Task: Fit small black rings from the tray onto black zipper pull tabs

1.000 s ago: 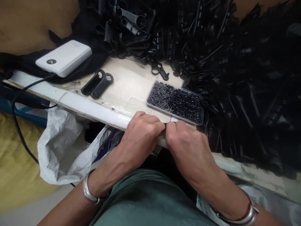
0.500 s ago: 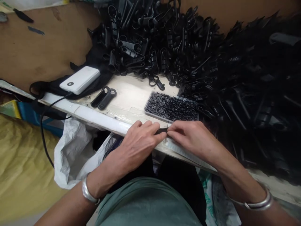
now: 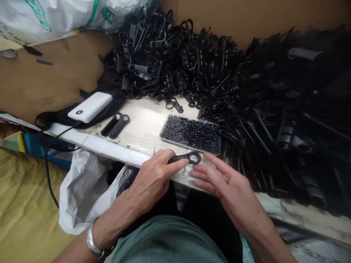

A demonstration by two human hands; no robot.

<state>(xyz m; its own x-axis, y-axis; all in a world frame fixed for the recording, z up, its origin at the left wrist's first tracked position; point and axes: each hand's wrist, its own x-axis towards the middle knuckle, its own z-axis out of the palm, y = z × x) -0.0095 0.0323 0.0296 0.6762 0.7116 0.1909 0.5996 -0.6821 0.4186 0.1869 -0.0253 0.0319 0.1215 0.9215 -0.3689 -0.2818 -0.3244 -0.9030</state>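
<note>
Soft, even light falls from above, with no hard shadows on the pale tabletop [image 3: 142, 124]. The white power bank [image 3: 90, 107] is bright but not blown out. The heap of black plastic parts [image 3: 246, 95] on the far right swallows detail — shapes merge into near-black. Edges bow with wide-angle distortion, and the near corners look slightly soft — mild blur.

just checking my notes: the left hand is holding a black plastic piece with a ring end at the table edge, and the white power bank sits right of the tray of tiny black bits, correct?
Not quite. The head view shows the white power bank to the left of the tray, not right of it. The rest holds: the left hand holds the black plastic piece with a ring end at the table edge.
</note>
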